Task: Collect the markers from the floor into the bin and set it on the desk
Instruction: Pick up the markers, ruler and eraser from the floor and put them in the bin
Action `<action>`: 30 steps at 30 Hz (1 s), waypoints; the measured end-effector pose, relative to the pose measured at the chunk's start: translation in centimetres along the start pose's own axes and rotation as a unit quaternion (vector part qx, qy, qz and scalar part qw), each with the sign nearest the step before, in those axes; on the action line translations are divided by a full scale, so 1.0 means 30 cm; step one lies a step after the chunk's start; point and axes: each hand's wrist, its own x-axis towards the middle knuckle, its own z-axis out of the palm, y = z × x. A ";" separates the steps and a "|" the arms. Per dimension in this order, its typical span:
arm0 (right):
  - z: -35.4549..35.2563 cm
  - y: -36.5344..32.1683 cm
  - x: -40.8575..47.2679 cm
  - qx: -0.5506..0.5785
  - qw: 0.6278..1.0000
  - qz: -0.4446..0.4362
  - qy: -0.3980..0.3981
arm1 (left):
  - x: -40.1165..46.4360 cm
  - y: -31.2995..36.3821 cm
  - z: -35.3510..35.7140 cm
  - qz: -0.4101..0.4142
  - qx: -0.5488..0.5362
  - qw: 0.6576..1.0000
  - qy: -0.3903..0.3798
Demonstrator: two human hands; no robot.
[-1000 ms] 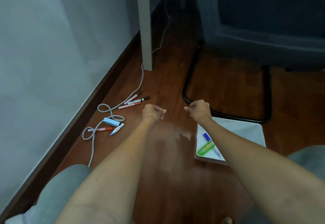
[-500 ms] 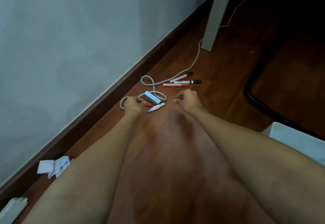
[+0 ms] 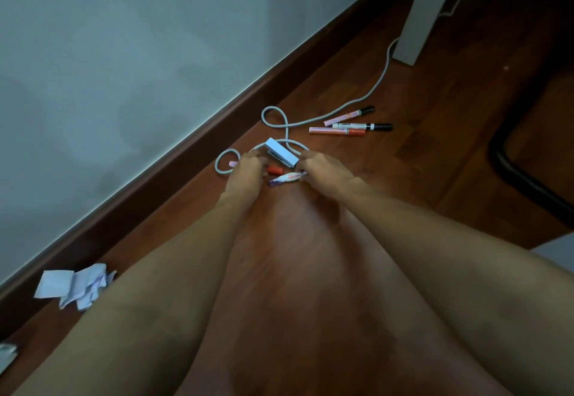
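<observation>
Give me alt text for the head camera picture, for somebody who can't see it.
Two bare hands, left hand and right hand, reach down to a red-capped marker and a white marker on a wooden floor beside a small blue block and a looped grey cable. Three more markers lie farther off.

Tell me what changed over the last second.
Both hands left the bin and reached forward-left: left hand onto the red-capped marker, right hand onto the purple-tipped marker. Neither looks lifted. The three markers by the cable stayed put.
</observation>
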 end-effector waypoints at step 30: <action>-0.458 0.163 -1.140 0.294 0.750 0.504 0.311 | -0.263 1.161 0.279 -0.010 -0.371 0.911 -0.181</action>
